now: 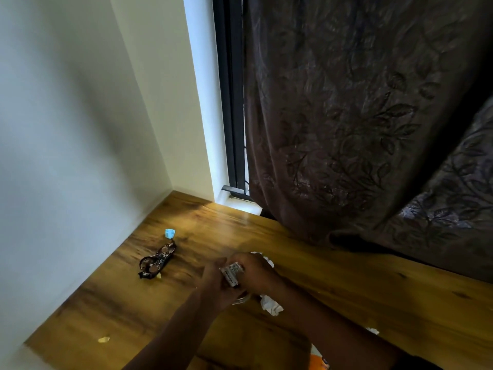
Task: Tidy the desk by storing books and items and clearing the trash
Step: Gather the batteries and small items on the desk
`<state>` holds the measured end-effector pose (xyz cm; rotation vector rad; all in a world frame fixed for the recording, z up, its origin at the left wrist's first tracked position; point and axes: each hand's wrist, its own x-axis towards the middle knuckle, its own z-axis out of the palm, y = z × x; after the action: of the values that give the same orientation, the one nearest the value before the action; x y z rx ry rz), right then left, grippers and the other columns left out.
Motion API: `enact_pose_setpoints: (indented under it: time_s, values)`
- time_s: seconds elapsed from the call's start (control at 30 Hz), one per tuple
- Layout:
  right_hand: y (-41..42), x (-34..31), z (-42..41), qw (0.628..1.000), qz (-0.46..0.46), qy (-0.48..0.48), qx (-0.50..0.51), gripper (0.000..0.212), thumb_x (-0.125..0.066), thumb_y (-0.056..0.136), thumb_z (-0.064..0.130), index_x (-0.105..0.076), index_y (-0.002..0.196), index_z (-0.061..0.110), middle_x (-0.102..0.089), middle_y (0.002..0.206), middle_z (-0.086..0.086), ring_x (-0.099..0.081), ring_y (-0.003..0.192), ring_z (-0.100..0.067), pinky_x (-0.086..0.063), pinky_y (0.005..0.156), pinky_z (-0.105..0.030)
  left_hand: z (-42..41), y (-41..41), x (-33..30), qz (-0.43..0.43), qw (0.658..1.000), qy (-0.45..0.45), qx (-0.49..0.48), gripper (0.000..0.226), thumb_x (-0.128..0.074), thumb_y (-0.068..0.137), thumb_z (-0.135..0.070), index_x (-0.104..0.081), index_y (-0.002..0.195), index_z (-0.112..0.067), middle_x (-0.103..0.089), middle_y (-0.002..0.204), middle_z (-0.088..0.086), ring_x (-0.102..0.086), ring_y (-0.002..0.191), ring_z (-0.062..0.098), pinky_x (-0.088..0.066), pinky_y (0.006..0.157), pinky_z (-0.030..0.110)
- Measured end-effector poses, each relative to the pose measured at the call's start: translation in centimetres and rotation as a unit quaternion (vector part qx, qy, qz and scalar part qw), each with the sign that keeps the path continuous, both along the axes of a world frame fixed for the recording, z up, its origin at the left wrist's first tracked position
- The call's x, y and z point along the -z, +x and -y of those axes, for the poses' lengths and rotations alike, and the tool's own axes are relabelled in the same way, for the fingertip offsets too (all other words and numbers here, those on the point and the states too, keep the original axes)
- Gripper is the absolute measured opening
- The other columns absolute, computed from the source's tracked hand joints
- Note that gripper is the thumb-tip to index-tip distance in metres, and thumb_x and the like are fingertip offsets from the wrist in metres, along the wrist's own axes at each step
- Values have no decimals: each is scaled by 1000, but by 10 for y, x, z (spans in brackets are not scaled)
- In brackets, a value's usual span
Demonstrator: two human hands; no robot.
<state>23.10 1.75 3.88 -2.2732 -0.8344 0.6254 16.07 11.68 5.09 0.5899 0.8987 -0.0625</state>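
Gripping a crumpled wrapper (231, 273) between them above the desk (346, 295), the left hand (216, 285) and right hand (257, 273) both pinch it; it looks light, soft, crushable anywhere.

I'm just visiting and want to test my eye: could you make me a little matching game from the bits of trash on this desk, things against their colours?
Things:
1. cookie wrapper
2. small crumpled scrap near the wall
3. crumpled tissue under the right hand
4. chip-like scrap at the desk's near edge

Colours:
A. white
B. dark brown
C. pale yellow
D. light blue

Pairs: 1-B, 2-D, 3-A, 4-C
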Motion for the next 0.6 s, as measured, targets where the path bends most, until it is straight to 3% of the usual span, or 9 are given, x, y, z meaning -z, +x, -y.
enact_pose_setpoints:
  time_s: [0.07, 0.17, 0.3, 0.4, 0.53, 0.6]
  values:
    - [2, 2, -2, 1000, 10, -23, -13, 24, -59, 96, 25, -72, 115, 17, -71, 114, -4, -67, 106, -20, -52, 93, -33, 1, 1, 1, -13, 1000, -8, 14, 45, -43, 102, -31, -64, 115, 6, -65, 120, 28, -61, 101, 38, -48, 82, 46]
    - [2, 7, -6, 997, 23, -68, -15, 25, -56, 99, 21, -69, 120, 14, -68, 121, -6, -63, 115, -23, -48, 95, -32, 0, -4, 2, -16, 1000, -18, 19, 52, -47, 97, -36, -64, 123, 5, -66, 121, 27, -59, 115, 39, -46, 98, 50]
    - [0, 9, -7, 994, 65, -76, -38, 26, -54, 102, 25, -68, 121, 14, -67, 122, -4, -63, 115, -21, -39, 76, -17, -1, -10, 1, -18, 999, -21, 23, 54, -53, 91, -35, -63, 126, 5, -67, 116, 25, -59, 114, 39, -46, 97, 52]
    - [-1, 7, -4, 993, 78, -69, -49, 25, -56, 101, 25, -69, 116, 10, -68, 118, -7, -64, 112, -23, -40, 75, -25, -2, -13, -3, -2, 999, -27, 21, 54, -57, 85, -35, -65, 115, 8, -66, 118, 25, -58, 117, 38, -45, 101, 54]
    - [-1, 9, 0, 995, 57, -68, -36, 20, -64, 89, 20, -71, 107, 13, -71, 111, -7, -67, 105, -26, -46, 78, -28, -1, -19, -6, 4, 1000, -4, 17, 52, -53, 91, -36, -62, 114, 9, -64, 109, 27, -61, 98, 39, -51, 87, 51]
    - [0, 11, -1, 994, 69, -73, -41, 18, -64, 87, 19, -72, 102, 12, -72, 107, -7, -68, 102, -25, -52, 83, -33, -2, -20, -5, 7, 1000, 8, 16, 44, -53, 91, -35, -61, 108, 5, -64, 93, 24, -63, 81, 36, -57, 75, 48]
